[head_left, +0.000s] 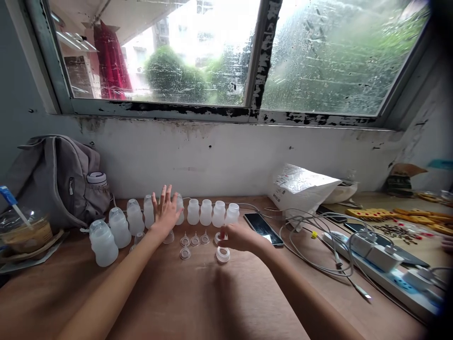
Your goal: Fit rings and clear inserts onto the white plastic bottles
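Observation:
My left hand (165, 210) is open, its fingers spread, reaching over the row of baby bottles. Beside its fingers stands a capped bottle (180, 210), partly hidden; whether they touch I cannot tell. With fingers closed, my right hand (239, 237) pinches the edge of a white bottle collar ring (217, 239), mostly hidden behind the fingertips. Just below it, another collar ring (222, 255) lies flat on the table. Several clear silicone teats (195, 240) lie between my hands. Behind them several open-necked bottles (206, 212) stand upright. More capped bottles (103, 243) curve round to the left.
A phone (264, 228) and tangled white cables (311, 245) lie right of my right hand. Farther right is a power strip (385, 271) with chargers. A white foil-lined bag (300, 189) stands behind. A grey backpack (53, 184) and a drink cup (26, 231) are at left.

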Motion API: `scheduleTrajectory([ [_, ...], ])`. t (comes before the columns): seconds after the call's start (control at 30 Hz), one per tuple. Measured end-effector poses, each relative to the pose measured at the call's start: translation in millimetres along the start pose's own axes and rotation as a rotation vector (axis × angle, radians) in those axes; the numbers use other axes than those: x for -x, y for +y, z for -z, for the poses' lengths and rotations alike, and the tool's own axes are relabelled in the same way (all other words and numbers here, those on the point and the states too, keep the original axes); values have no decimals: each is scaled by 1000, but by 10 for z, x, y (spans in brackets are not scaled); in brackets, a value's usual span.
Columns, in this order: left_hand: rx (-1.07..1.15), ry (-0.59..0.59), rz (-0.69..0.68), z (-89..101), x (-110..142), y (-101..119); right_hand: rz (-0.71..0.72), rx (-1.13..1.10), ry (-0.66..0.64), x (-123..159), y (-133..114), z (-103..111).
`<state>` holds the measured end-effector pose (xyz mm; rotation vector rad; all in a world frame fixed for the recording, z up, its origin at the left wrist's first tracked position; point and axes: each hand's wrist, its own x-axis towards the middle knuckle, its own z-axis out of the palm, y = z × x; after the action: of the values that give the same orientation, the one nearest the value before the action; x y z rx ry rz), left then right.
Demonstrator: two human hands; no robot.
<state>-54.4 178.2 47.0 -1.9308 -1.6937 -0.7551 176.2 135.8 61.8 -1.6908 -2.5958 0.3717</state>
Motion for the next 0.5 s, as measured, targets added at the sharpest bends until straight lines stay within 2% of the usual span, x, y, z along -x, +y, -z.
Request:
scheduleTrajectory([
  [0.17,130,40,-3,-2,175,131,-3,-93,155,22,-45,63],
  [0.27,178,72,-24,75,231,183,25,-226,262,43,-138,104],
  [0.4,289,138,-49,356,216,248,164,-526,401,122,-311,178],
  [0.5,459,120,-89,619,210,336,220,-654,458,228,-435,239],
])
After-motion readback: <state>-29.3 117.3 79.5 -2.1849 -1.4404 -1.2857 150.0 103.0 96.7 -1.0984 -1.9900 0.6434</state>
